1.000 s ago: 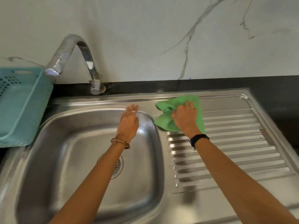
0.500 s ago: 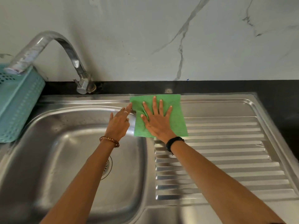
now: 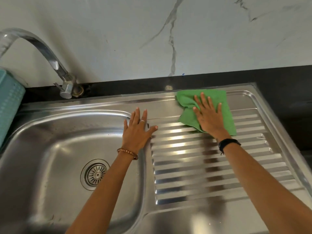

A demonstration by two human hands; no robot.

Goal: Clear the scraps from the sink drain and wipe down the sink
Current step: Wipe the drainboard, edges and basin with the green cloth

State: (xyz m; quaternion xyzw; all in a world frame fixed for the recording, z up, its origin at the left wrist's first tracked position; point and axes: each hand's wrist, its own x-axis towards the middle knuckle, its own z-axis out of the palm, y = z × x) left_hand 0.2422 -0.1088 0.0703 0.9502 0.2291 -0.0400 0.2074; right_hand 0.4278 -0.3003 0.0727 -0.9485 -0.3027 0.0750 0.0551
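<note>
A steel sink (image 3: 50, 132) fills the left of the view, with a round drain strainer (image 3: 95, 174) in its bottom and no scraps visible on it. To its right runs the ribbed drainboard (image 3: 202, 174). A green cloth (image 3: 226, 115) lies at the far end of the drainboard, partly bunched on its left side. My right hand (image 3: 208, 115) presses flat on the cloth with fingers spread. My left hand (image 3: 137, 130) rests flat on the rim between basin and drainboard, fingers straight, holding nothing.
A curved chrome tap (image 3: 55, 65) rises from the back left behind the basin. A teal plastic basket (image 3: 9, 105) stands at the left edge. Black countertop (image 3: 278, 78) and a marble-look wall (image 3: 168, 31) lie behind the sink.
My right hand has slid the green cloth to the right along the back of the drainboard, and the cloth has bunched on its left. My left hand moved onto the rim and lies flat.
</note>
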